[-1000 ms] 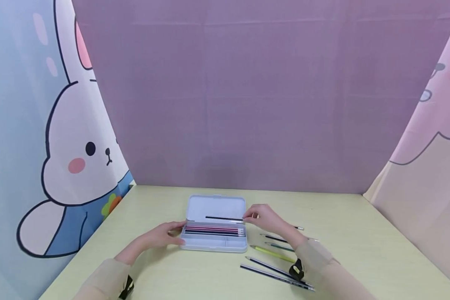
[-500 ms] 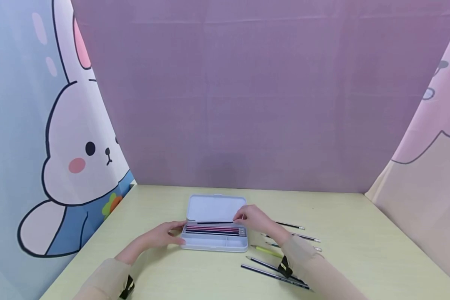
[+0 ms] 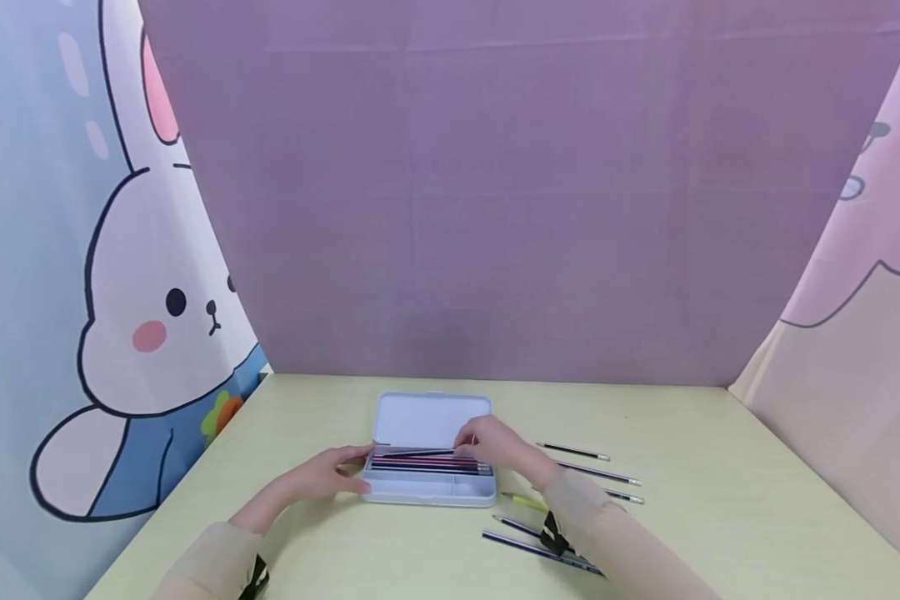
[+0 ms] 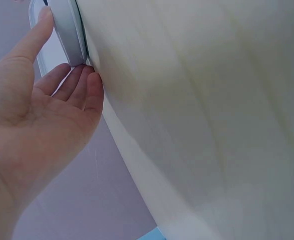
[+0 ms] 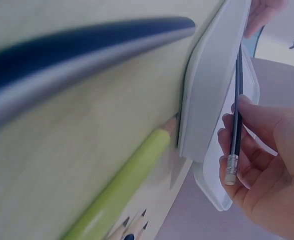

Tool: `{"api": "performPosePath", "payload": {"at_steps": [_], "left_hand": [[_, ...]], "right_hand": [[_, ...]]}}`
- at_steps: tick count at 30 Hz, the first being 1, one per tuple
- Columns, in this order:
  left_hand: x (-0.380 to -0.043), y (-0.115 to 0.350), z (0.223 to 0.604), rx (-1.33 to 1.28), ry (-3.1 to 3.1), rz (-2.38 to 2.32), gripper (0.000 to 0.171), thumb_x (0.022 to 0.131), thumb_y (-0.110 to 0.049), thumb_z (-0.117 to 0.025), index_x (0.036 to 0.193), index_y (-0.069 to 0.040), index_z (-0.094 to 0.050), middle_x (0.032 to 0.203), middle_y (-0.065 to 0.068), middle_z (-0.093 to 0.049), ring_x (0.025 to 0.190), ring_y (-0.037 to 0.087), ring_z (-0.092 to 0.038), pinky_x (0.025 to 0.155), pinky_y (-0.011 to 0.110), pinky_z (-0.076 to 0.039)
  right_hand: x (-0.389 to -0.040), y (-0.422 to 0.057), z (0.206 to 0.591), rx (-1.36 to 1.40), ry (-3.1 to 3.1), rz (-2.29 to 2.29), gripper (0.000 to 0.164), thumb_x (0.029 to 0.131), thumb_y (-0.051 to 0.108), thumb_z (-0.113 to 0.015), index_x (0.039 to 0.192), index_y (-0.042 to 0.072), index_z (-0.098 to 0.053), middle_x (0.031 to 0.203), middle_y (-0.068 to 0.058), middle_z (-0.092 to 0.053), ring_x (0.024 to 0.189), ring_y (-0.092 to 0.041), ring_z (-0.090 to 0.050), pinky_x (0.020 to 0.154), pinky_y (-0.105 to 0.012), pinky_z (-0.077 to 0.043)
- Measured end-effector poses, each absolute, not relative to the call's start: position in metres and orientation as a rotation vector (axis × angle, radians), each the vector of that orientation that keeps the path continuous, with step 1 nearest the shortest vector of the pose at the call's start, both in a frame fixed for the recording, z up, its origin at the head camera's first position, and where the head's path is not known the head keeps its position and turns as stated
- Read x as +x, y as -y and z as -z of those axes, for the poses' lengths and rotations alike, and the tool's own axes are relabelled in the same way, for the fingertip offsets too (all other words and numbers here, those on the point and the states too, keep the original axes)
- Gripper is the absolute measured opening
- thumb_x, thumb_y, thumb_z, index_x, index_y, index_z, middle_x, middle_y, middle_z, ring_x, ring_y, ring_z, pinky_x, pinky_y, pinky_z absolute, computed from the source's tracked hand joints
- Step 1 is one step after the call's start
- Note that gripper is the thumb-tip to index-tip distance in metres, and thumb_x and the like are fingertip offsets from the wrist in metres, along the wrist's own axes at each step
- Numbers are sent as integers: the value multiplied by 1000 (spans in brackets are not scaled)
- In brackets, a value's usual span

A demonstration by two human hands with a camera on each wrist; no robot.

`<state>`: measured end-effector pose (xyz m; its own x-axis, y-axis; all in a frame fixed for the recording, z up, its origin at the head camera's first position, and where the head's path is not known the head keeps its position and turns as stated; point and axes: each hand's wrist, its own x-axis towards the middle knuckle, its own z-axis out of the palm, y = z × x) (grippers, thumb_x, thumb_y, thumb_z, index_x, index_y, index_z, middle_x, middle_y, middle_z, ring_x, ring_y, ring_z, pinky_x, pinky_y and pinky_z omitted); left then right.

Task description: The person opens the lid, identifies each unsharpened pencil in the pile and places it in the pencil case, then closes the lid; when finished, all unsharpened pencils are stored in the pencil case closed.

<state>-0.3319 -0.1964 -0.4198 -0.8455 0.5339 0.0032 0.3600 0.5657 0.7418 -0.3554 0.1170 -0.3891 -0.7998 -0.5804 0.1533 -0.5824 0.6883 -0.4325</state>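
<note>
A white pencil case (image 3: 408, 486) lies with its lid (image 3: 431, 417) raised; several red and dark pencils (image 3: 427, 467) fill its rear compartment. My left hand (image 3: 318, 473) holds the case's left end, thumb at the front and fingers farther back; the left wrist view shows the fingertips against its wall (image 4: 69, 37). Above the rear compartment, my right hand (image 3: 498, 442) pinches a black pencil (image 5: 236, 132) near its eraser end. Its far end reaches left over the stored pencils, slightly tilted.
Right of the case, several loose pencils lie on the table (image 3: 690, 467): a yellow-green one (image 3: 525, 501), dark ones behind it (image 3: 596, 472), and two dark ones (image 3: 528, 546) partly under the right forearm. A purple cloth (image 3: 450, 208) stands behind the table.
My right hand has moved left and slightly toward me, bringing the black pencil from over the lid's lower edge to the rear compartment. The left hand has stayed at the case.
</note>
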Motion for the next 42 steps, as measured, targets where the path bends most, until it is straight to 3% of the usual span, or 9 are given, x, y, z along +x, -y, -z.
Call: {"api": "performPosePath", "payload": {"at_steps": [12, 31, 42], "left_hand": [[-334, 197, 423, 746, -2584, -1130, 76, 82, -30, -72, 139, 7, -37, 139, 28, -43, 124, 42, -45, 98, 54, -43], [-334, 198, 423, 752, -2578, -1122, 77, 82, -31, -72, 139, 7, -37, 139, 27, -43, 123, 41, -46, 98, 53, -43], [-332, 197, 421, 764, -2592, -1116, 76, 82, -32, -72, 139, 7, -38, 138, 27, -45, 123, 40, -47, 97, 53, -43]], "right_hand": [[-355, -106, 393, 1003, 2905, -738, 12, 88, 9, -64, 90, 2, -73, 86, -6, -70, 78, -14, -61, 70, -24, -52], [-356, -107, 396, 975, 2916, -741, 10, 87, 13, -66, 89, 7, -74, 84, -1, -70, 78, -10, -59, 72, -23, -50], [-351, -117, 389, 996, 2887, -759, 10, 87, 13, -66, 88, 6, -73, 84, -2, -69, 76, -10, -58, 68, -22, -49]]}}
